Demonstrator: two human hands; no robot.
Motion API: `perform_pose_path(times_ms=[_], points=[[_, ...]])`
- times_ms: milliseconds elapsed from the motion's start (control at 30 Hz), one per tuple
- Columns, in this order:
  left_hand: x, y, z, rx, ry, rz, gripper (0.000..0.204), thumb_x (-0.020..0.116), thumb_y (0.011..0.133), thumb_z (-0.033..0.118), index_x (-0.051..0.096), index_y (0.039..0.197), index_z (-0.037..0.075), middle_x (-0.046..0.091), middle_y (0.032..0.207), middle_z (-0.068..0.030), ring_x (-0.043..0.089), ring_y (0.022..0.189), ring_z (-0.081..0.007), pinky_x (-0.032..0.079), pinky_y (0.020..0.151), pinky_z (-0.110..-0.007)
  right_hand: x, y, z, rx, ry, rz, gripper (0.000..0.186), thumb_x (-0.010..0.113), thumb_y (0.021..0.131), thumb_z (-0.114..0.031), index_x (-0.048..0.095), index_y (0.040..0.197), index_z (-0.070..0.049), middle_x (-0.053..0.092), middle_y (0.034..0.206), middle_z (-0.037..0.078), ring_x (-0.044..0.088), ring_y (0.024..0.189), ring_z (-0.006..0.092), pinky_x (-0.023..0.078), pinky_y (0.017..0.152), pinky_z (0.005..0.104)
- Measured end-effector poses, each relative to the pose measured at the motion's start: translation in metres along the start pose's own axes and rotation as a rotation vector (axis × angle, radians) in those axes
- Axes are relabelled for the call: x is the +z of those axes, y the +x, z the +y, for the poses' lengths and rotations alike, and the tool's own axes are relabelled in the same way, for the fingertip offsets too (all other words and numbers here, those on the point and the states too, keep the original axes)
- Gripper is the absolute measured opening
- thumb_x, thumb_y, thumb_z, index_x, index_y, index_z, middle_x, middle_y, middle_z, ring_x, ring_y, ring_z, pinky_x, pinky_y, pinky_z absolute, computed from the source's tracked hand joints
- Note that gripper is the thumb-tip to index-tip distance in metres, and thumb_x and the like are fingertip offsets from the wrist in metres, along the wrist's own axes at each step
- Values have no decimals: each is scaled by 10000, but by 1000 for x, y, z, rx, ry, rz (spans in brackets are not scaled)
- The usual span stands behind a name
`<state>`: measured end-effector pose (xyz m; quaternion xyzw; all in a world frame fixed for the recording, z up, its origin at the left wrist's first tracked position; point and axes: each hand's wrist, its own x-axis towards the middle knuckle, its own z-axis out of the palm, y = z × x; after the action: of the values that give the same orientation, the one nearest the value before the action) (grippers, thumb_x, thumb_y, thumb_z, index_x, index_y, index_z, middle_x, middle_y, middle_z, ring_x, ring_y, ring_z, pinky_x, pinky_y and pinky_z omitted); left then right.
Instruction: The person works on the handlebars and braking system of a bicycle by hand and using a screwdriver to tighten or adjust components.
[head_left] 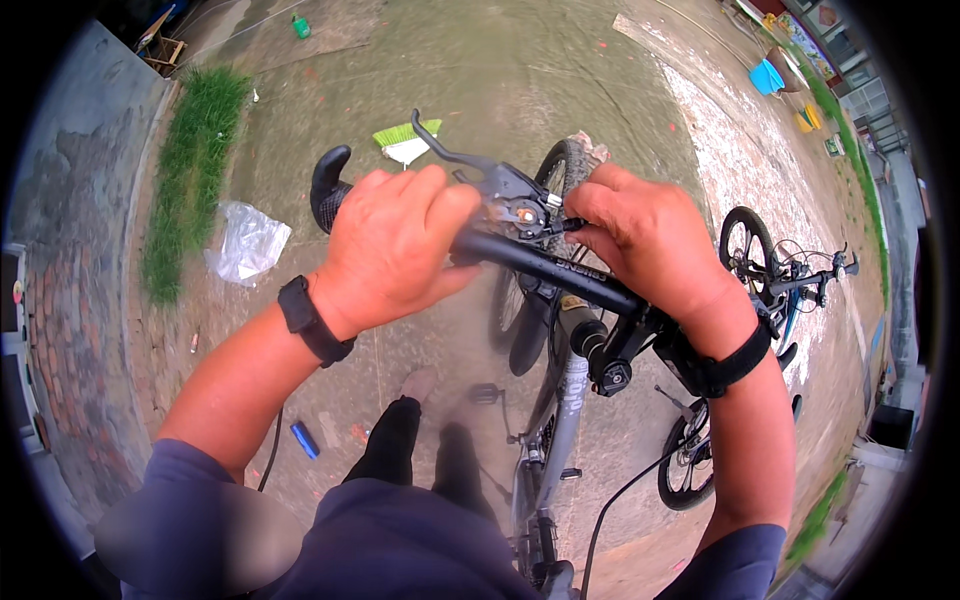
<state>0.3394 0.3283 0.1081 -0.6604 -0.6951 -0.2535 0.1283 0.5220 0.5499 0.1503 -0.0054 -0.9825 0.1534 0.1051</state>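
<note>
A bicycle with a grey frame point(570, 400) stands upright in front of me, its black handlebar point(560, 272) running across the middle. My left hand point(400, 245) is closed round the bar beside the left grip point(328, 190). Just past its fingers sits a shifter and brake lever unit point(525, 212), with the dark brake lever point(450, 152) pointing up and away. My right hand point(650, 235) pinches a small black cable fitting point(570, 226) at the right side of this unit. The fingertips partly hide the fitting. The front wheel point(562, 165) shows beyond the bar.
Another bicycle point(790, 285) is at the right. A green and white broom head point(407, 140), a clear plastic bag point(248, 242) and a blue object point(304, 440) lie on the concrete. Grass point(195, 180) and a wall are on the left; a blue bucket point(766, 78) stands far right.
</note>
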Motion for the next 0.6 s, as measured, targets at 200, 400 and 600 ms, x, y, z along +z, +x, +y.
perform_pose_path(times_ms=[200,400,600], points=[[-1,-3,-4,-9,-3,0,702,992,556,241,589,1117,115,580,936,-77,623,814,-312,431,712,-429,-5,9,-1,-74,-94,-74,148,750,890,-170,687,1021,-140,655,920,69,709,798,326,568,683,448],[-3,-6,-6,11,-24,-7,774,1001,551,311,585,1176,119,583,965,-84,623,834,-316,433,744,-435,-8,12,-4,-76,-122,-98,121,728,888,-159,674,992,-129,651,919,72,707,778,331,566,671,452],[-3,-7,-6,26,-44,15,829,969,553,440,582,1209,113,580,973,-84,614,829,-317,442,756,-437,-8,16,-5,-146,-296,-141,69,679,888,-165,631,920,-126,624,884,65,696,742,298,571,644,430]])
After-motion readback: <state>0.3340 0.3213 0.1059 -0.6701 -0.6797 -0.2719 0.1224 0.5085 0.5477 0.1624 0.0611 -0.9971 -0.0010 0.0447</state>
